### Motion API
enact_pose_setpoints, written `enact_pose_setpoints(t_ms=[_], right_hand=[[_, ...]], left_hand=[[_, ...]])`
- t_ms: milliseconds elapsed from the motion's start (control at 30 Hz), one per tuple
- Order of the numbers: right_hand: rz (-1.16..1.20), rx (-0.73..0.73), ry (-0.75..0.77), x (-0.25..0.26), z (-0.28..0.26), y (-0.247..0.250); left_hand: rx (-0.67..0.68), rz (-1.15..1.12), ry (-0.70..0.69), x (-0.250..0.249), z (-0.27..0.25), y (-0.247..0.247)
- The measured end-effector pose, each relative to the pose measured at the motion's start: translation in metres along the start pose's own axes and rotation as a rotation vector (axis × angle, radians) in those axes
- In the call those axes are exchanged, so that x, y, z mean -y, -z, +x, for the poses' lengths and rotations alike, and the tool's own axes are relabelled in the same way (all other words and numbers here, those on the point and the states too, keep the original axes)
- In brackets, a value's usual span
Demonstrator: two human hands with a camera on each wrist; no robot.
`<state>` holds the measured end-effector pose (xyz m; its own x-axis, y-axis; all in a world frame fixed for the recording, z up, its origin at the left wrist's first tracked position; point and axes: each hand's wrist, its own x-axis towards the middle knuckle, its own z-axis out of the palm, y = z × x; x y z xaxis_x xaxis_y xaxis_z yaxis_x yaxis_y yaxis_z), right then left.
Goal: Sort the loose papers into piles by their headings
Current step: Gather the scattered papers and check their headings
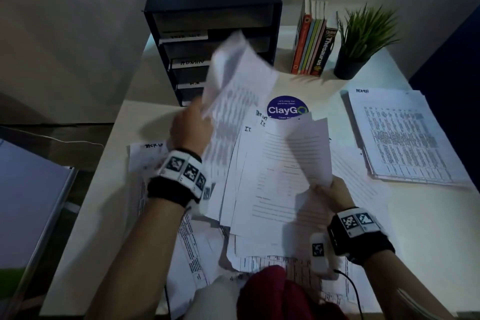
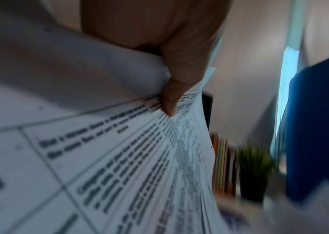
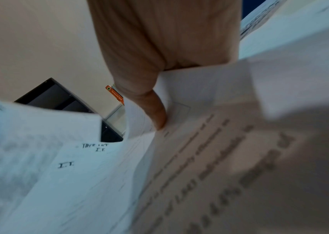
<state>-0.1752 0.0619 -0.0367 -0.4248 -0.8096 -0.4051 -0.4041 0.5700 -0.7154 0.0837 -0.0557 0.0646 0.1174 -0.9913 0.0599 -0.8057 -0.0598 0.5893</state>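
Note:
Loose printed papers point(image 1: 249, 184) lie in a heap across the middle of the white desk point(image 1: 420, 215); some show the handwritten heading "I.T." point(image 1: 248, 129). My left hand point(image 1: 191, 125) grips a lifted bundle of sheets point(image 1: 233, 80) raised over the heap, thumb point(image 2: 169, 101) pressed on the printed table page point(image 2: 119, 158). My right hand point(image 1: 331, 191) pinches the lower corner of a raised sheet point(image 1: 309, 148), thumb point(image 3: 157, 114) on top of that sheet point(image 3: 203, 88). A neat pile headed "ADMIN" point(image 1: 405, 135) lies at the right. A sheet headed "TACK" point(image 1: 148, 150) lies at the left.
A dark drawer unit point(image 1: 213, 31) with labelled trays stands at the back. Upright books point(image 1: 314, 44) and a potted plant point(image 1: 361, 41) stand back right. A blue round sticker point(image 1: 283, 108) is on the desk. A blue partition point(image 1: 452, 54) borders the right; a chair point(image 1: 33, 202) sits left.

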Motion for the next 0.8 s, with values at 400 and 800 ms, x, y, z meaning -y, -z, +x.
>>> enact_pose_setpoints(t_ms=[400,800], right_hand=[[0.229,-0.037,-0.08,-0.003,0.007,0.004],[-0.098,-0.071,-0.125,-0.014,-0.018,0.008]], left_hand=[[0.344,-0.508,0.204,0.013,-0.016,-0.035],[0.45,0.053,0.358,0.033,-0.077,-0.092]])
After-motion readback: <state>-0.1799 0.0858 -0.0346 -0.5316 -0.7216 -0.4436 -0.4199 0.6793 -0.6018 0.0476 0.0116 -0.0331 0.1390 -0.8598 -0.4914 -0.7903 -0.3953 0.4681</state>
